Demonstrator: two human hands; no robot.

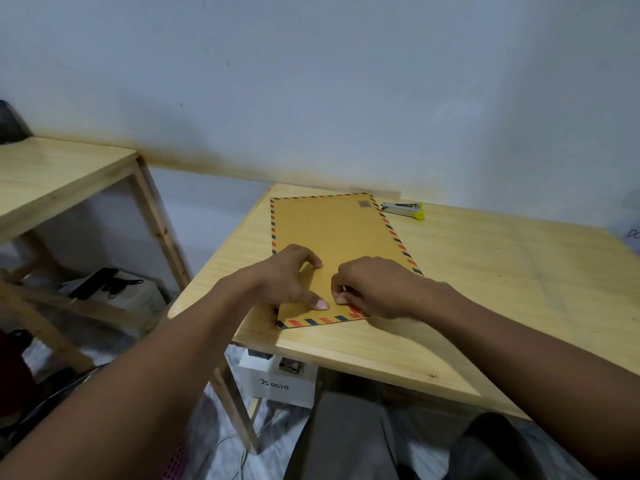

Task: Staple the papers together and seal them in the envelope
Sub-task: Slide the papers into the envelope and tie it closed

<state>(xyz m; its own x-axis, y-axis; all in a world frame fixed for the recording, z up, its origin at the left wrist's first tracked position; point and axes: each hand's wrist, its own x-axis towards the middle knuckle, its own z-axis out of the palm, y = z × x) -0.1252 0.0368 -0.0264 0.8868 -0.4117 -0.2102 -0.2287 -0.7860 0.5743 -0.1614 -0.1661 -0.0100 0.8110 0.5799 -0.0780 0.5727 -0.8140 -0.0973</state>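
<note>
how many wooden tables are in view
2. One table is right in front, bearing the envelope, the stapler and both hands. A second table stands off to the left by the wall. Others may lie outside the frame.

Both hands are down on the brown airmail envelope point(332, 244), which lies flat on the wooden table point(485, 289). The left hand point(287, 275) presses with its thumb near the envelope's near edge; the right hand point(374, 287) is curled, fingertips pinching just beside that thumb. A stapler point(403, 210) with yellow-green trim sits by the envelope's far right corner, near the wall.
</note>
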